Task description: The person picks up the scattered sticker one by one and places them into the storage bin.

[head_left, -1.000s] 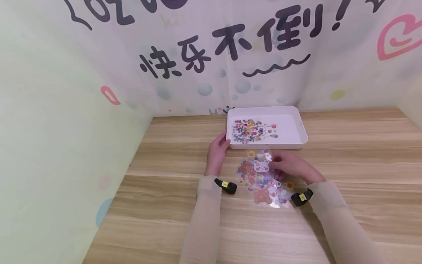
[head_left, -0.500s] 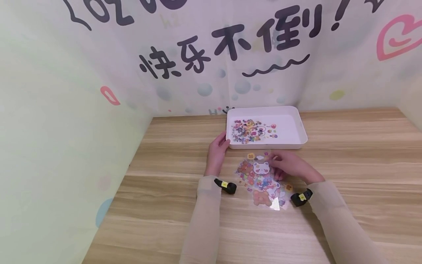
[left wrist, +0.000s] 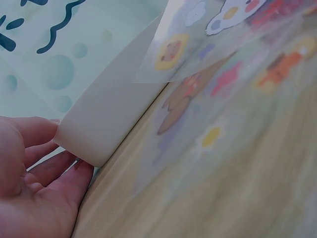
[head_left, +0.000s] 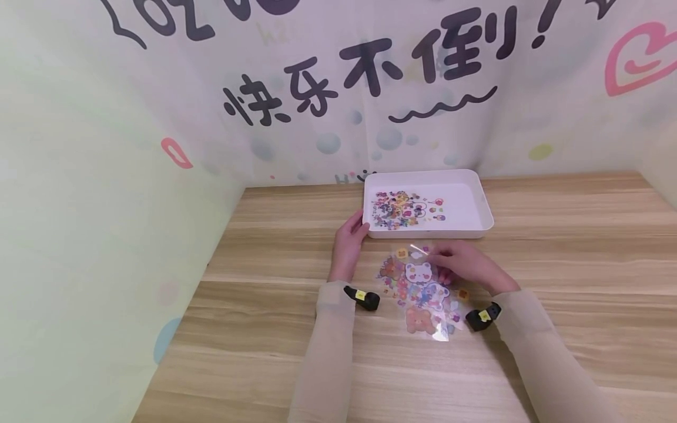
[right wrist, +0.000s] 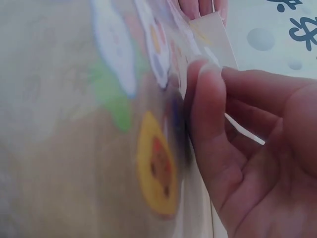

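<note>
Since the earlier frames the clear plastic sticker sheet printed with bears and flowers (head_left: 420,291) has shifted a little toward the near edge of the wooden desk (head_left: 555,264), its far end lifted and curling; the shallow white plastic tray (head_left: 483,214) has not moved. The step in hand looks like working a sticker loose from the sheet; the next move probably calls for a fine pinch at the lifted edge while the rest of the sheet stays flat. The right hand (head_left: 465,264) rests on the sheet's far right part, fingers (right wrist: 208,114) bent and closed against the film, thumb side pinching its raised edge, as the right wrist view shows. The left hand (head_left: 349,238) cups the tray's near left corner (left wrist: 99,134), fingers gently curled round the wall; the tray sits near the desk's far edge, with another sheet of small colourful stickers (head_left: 402,208) lying inside it.
</note>
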{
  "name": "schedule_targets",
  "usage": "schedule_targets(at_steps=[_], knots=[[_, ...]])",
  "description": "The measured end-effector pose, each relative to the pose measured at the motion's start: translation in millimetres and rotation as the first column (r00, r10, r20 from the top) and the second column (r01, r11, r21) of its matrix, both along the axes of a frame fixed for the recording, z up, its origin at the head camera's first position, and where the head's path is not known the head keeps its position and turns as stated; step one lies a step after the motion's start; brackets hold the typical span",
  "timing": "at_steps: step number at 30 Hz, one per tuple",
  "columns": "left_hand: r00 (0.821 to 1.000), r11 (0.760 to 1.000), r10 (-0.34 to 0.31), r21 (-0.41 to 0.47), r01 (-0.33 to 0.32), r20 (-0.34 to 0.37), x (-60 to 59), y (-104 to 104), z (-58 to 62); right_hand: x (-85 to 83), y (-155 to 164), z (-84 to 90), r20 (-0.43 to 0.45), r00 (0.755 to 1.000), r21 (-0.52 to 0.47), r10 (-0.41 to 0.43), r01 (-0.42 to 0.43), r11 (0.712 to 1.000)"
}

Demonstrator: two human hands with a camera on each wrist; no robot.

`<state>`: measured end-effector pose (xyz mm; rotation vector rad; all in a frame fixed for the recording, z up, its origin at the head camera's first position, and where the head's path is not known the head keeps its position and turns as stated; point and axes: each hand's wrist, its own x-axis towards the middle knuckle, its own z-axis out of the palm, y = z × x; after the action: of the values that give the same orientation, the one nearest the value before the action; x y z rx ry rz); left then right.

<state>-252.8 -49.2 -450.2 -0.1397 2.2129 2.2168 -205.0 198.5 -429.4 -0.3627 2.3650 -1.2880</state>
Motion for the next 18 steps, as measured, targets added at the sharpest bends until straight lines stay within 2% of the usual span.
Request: schedule_targets(at_steps=[4, 12, 18], knots=[[1.0, 1.0, -0.001, -0.009, 0.001, 0.001, -0.6, -0.1, -0.8, 0.0, 0.5, -1.4, 0.03, 0.999, -0.021, 0.024, -0.024, 0.999], [1.0, 1.0, -0.001, -0.004, 0.001, -0.005, -0.1, -0.5, -0.5, 0.7, 2.0, -0.8, 0.092, 0.996, -0.073, 0.016, -0.009, 0.997], [1.0, 1.0, -0.001, -0.012, 0.0, -0.002, -0.1, -0.1, 0.1, -0.4, 3.4, 0.1, 0.072, 0.997, -0.08, 0.009, -0.004, 0.997]])
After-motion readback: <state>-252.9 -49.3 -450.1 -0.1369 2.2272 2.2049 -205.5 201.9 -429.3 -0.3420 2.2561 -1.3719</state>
